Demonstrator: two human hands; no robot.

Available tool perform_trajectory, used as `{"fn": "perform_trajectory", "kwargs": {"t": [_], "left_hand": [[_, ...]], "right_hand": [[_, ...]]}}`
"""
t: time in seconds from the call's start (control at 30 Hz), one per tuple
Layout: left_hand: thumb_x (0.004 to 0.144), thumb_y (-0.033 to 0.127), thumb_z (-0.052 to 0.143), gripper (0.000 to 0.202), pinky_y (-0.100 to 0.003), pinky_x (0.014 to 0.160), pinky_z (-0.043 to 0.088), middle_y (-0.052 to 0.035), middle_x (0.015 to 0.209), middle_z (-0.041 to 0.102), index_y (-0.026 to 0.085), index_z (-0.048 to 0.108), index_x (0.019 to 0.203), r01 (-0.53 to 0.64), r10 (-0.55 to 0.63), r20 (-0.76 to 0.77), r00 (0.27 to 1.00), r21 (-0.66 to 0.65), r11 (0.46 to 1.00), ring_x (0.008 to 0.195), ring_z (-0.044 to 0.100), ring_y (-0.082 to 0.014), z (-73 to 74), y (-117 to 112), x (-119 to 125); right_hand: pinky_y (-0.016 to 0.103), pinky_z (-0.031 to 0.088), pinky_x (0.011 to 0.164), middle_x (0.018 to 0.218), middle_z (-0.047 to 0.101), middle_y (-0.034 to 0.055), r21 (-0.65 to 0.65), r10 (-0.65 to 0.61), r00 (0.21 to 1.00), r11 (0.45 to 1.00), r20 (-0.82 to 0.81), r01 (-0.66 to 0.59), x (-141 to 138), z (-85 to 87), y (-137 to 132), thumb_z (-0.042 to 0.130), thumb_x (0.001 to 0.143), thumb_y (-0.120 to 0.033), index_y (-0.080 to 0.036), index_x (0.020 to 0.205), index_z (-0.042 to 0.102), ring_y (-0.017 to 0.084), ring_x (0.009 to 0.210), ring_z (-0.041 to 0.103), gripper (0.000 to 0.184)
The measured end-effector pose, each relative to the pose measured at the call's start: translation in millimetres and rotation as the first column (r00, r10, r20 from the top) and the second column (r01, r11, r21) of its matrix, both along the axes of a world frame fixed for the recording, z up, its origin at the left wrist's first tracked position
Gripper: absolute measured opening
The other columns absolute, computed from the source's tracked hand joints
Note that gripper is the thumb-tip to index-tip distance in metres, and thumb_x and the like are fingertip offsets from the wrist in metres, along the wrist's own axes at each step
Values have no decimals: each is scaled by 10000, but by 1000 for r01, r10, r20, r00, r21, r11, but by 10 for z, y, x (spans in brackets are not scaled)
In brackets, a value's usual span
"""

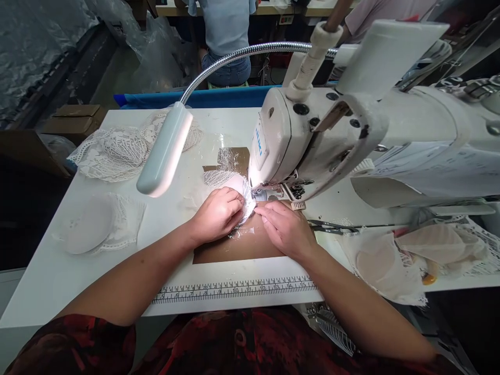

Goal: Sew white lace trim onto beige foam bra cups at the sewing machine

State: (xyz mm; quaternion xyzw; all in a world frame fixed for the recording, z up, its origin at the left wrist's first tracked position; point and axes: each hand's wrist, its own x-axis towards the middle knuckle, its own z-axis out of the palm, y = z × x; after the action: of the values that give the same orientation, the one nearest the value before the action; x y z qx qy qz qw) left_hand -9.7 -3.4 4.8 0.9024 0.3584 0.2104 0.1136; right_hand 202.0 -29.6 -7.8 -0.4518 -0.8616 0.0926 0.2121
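- One white lace piece [248, 200] lies under the needle area of the one sewing machine [281, 135], between the two hands.
- The left hand [219, 213] has its fingers curled, nearly closed, and touches the lace from its left; whether it pinches or only presses cannot be told.
- The right hand [287, 226] is half open, fingers bent, with its foremost fingertips at the lace's near corner; any grip there cannot be made out.
- One large brown sheet [234, 252] lies beneath both hands, with a smaller brown patch [234, 156] behind.
- One pair of dark scissors [332, 227] lies just right of the right hand.
- One pale round pad [91, 221] lies at left beside a flat lace piece; one lace heap [113, 151] sits farther back, its pieces too overlapped to count.
- Another jumbled lace pile [433, 239] lies at right, also uncountable.
- The white table [187, 122] carries one printed ruler [234, 291] along its near edge, partly covered by the left forearm; one lit lamp [166, 151] hangs above.
- Beyond are cardboard boxes, clear plastic and two other people, both cut off by the top edge.
- The needle tip is hard to make out.
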Motion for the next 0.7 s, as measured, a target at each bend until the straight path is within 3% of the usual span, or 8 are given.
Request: {"fn": "perform_trajectory", "kwargs": {"t": [0.13, 0.37, 0.53, 0.7], "left_hand": [[915, 217, 439, 234, -328, 699, 420, -78, 788, 600, 149, 601, 761, -32, 35, -64, 997, 39, 999, 769, 522, -194, -9, -14, 10], [916, 246, 490, 211, -327, 708, 410, -62, 829, 625, 194, 692, 881, -40, 43, -41, 998, 74, 996, 804, 529, -189, -50, -39, 9], [931, 255, 464, 250, -328, 672, 388, -57, 773, 611, 206, 707, 907, -33, 41, -102, 994, 79, 996, 778, 514, -189, -8, -53, 12], [939, 272, 458, 255, -350, 749, 409, -76, 1004, 645, 203, 703, 928, 31, -22, -135, 991, 68, 997, 876, 535, -199, 23, -74, 5]], "right_hand": [[296, 436, 730, 912, 663, 54, 4, -9, 1000, 1000, 16, 8, -7, 3, -6, 442, 847, -115, -171, 1057, 667, 184, 837, 569, 313], [289, 430, 722, 912, 662, 52, -6, -6, 1000, 1000, 14, 6, -3, 4, -4, 450, 845, -116, -168, 1042, 672, 179, 822, 566, 302], [293, 438, 715, 902, 667, 52, -20, -4, 1000, 1000, -9, 4, 7, -14, 4, 448, 840, -124, -174, 1027, 672, 180, 814, 578, 296], [302, 461, 732, 971, 680, 62, -13, -30, 999, 999, -28, 30, 6, -13, 15, 438, 857, -140, -187, 1042, 665, 186, 861, 605, 297]]}}
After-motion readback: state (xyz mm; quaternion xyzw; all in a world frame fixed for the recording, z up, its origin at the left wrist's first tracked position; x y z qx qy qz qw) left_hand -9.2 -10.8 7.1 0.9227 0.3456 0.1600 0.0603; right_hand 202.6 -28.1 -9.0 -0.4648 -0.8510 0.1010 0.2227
